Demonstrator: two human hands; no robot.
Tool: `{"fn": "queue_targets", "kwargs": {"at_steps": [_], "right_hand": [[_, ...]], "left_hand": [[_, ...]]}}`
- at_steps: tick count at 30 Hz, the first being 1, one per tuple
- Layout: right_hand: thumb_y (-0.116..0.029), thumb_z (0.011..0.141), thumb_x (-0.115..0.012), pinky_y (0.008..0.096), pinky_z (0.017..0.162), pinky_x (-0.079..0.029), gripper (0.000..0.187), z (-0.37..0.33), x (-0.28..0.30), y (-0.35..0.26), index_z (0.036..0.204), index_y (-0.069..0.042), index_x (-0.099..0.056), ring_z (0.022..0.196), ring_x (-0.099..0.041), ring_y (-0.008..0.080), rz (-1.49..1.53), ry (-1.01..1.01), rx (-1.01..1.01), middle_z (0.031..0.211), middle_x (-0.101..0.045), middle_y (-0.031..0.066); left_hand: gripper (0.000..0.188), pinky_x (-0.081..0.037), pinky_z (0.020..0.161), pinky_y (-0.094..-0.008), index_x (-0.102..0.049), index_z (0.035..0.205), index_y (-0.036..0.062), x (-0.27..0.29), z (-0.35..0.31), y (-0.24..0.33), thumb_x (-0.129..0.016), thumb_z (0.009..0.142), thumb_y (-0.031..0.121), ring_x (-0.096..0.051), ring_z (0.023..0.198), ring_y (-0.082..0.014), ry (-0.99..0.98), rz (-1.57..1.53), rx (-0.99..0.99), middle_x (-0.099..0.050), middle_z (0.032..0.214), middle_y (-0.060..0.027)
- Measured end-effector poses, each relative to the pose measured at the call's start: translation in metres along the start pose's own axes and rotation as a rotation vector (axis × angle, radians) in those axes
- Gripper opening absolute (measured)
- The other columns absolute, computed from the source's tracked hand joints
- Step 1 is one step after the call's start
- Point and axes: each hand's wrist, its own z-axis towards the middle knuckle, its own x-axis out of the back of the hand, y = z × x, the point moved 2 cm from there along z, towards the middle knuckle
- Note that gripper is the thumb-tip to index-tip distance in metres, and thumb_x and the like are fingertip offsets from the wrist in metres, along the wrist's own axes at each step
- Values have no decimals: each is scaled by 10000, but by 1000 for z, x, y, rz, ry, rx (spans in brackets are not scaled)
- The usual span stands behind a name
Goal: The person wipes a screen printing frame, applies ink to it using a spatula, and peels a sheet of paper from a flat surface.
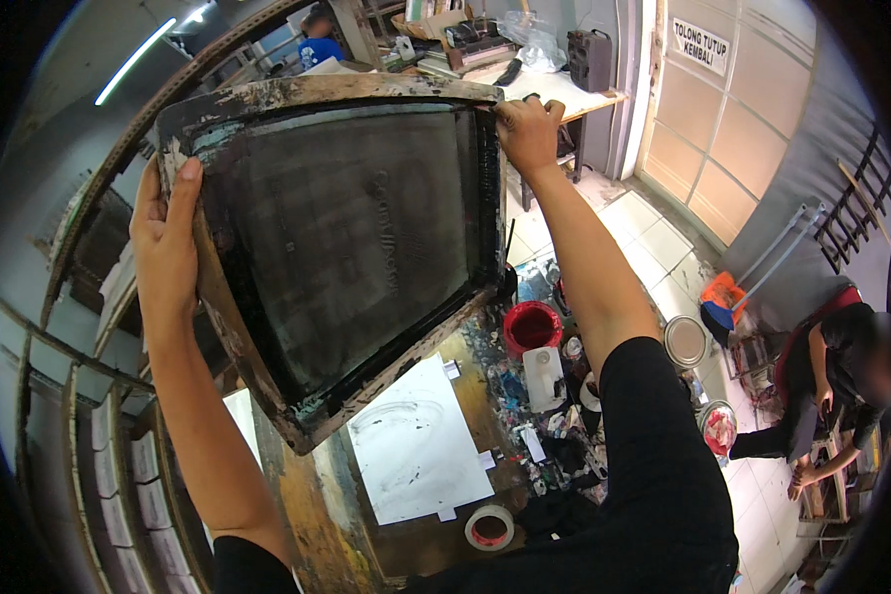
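Observation:
A wooden-framed printing screen [356, 238] with dark mesh is held up in the air, tilted, above the workbench. Faint lettering and a pattern show in its mesh, and dried ink coats the frame. My left hand [165, 238] grips the frame's left side, thumb on the front face. At the upper right corner, my right hand [532, 131] is closed round the frame. Below lies a white sheet [416, 445] with grey smudges, held by small white tabs at its edges. The bench [312, 495] under it is ink-stained.
A roll of tape [489, 528] sits near the sheet. Right of it stand a red ink tub [532, 329], a white container [543, 378] and ink-spattered clutter. Paint cans [686, 342] rest farther right. Another person [841, 366] sits at the right; one in blue [319, 49] is far behind. Shelving [119, 475] lines the left.

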Motion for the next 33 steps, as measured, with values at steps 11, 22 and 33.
{"fn": "queue_targets", "kwargs": {"at_steps": [11, 22, 33], "right_hand": [[-119, 830, -604, 443, 801, -326, 63, -25, -16, 1, 823, -153, -656, 820, -591, 208, 21, -102, 69, 793, -668, 10], [-97, 842, -573, 489, 957, -318, 218, -127, 8, -32, 960, -194, -728, 908, -600, 207, 63, -435, 60, 850, -676, 15], [-112, 810, -595, 440, 894, -321, 131, -195, 15, -47, 875, -151, -701, 914, -588, 200, 190, -617, 171, 818, -657, 6]], "left_hand": [[582, -399, 953, -255, -482, 1351, -67, -2, 0, 2, -659, 946, 313, -548, 1053, -124, -39, -57, 18, -602, 1184, -81], [649, -415, 906, -232, -464, 1363, -79, -2, -5, 12, -659, 937, 370, -565, 1017, -129, -27, 9, -5, -612, 1153, -88], [671, -419, 928, -258, -495, 1347, -56, 2, -4, 6, -686, 907, 413, -571, 1038, -148, -20, 48, -41, -616, 1157, -111]]}}
